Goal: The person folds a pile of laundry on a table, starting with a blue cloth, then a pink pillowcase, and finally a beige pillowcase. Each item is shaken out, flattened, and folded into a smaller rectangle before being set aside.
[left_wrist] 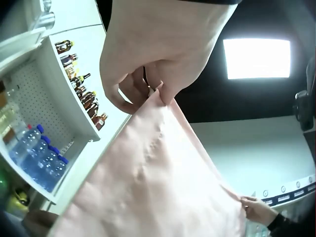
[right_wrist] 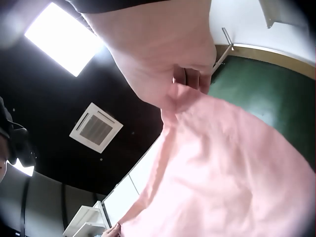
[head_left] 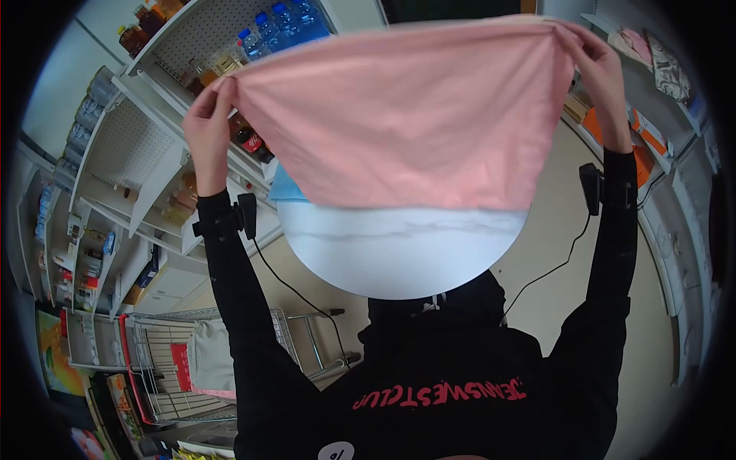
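Observation:
A pink cloth (head_left: 406, 123) is stretched out wide between the two raised hands. My left hand (head_left: 211, 115) pinches one upper corner between thumb and fingers, as the left wrist view shows close up at that corner of the cloth (left_wrist: 148, 158). At the opposite upper corner, my right hand (head_left: 602, 73) grips the fabric, which hangs in soft folds in the right wrist view. Below, the cloth overlaps a round white table (head_left: 399, 268) and hides its far part. Something light blue (head_left: 288, 185) shows at the table's left edge, partly covered by the cloth.
Shelves with blue-capped water bottles (head_left: 280, 27) and a cola bottle (head_left: 251, 140) stand at the left. A shopping cart (head_left: 157, 353) with a pale cloth bag (head_left: 212, 356) is at the lower left. White shelving (head_left: 675, 222) curves along the right.

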`<control>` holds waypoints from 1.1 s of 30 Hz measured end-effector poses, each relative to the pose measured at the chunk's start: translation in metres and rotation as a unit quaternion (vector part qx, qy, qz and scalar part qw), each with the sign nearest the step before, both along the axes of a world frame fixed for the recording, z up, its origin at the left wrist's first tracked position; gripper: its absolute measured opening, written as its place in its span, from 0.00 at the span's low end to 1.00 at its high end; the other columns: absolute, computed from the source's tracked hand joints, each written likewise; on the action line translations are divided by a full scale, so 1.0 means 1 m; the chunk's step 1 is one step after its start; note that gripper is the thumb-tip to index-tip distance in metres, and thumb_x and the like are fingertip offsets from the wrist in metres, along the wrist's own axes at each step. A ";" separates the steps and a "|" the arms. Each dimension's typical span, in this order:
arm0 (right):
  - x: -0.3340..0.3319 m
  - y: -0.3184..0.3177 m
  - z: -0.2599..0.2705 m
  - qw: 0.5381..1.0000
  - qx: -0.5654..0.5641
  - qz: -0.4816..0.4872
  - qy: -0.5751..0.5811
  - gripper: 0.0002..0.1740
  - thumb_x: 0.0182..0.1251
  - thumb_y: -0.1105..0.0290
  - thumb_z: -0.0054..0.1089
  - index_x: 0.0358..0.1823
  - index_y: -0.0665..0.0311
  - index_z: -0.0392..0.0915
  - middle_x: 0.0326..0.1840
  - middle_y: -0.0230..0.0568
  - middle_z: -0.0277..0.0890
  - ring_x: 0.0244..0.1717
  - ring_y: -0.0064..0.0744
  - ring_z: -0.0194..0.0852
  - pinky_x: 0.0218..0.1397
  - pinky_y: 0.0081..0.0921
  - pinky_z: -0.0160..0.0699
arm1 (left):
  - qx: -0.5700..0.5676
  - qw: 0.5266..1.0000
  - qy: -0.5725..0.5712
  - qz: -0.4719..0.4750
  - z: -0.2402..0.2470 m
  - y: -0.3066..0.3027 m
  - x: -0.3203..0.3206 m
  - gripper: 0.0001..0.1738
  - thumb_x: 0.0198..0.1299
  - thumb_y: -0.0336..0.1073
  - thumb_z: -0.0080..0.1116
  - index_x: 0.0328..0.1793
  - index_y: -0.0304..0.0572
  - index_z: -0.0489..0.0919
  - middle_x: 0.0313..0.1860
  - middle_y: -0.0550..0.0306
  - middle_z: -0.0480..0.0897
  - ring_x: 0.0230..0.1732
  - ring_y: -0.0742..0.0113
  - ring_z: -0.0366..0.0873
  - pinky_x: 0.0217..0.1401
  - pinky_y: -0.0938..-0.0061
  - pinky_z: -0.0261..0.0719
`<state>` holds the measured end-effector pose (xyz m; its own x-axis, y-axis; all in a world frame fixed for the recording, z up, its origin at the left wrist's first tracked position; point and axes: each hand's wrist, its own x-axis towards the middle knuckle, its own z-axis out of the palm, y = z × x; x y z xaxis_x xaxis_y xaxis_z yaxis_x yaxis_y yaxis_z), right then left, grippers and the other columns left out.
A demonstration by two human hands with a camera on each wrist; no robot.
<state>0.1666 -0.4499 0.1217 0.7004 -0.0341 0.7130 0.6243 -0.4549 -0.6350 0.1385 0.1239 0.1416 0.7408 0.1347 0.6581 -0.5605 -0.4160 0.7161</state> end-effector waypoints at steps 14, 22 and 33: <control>-0.064 -0.004 0.038 0.997 0.033 -0.045 -0.046 0.24 0.78 0.54 0.67 0.69 0.56 0.84 0.64 0.35 0.86 0.66 0.29 0.83 0.77 0.30 0.76 | -0.032 0.990 -0.123 0.061 0.050 0.019 -0.106 0.21 0.76 0.43 0.67 0.67 0.39 0.87 0.51 0.59 0.90 0.49 0.79 0.82 0.53 0.81 0.80; -0.053 0.010 0.036 0.997 -0.032 -0.067 -0.019 0.26 0.79 0.52 0.66 0.71 0.55 0.82 0.62 0.35 0.85 0.63 0.28 0.83 0.72 0.28 0.78 | -0.016 0.995 -0.034 0.094 0.030 0.014 -0.092 0.23 0.73 0.44 0.70 0.69 0.42 0.86 0.51 0.60 0.89 0.45 0.80 0.81 0.48 0.85 0.77; 0.094 0.051 -0.152 0.965 -0.147 -0.007 0.216 0.25 0.79 0.61 0.65 0.73 0.58 0.78 0.64 0.39 0.84 0.63 0.34 0.82 0.70 0.30 0.78 | 0.379 0.910 0.040 0.161 -0.149 -0.003 0.044 0.29 0.72 0.37 0.64 0.77 0.36 0.75 0.68 0.37 0.81 0.69 0.48 0.79 0.74 0.59 0.76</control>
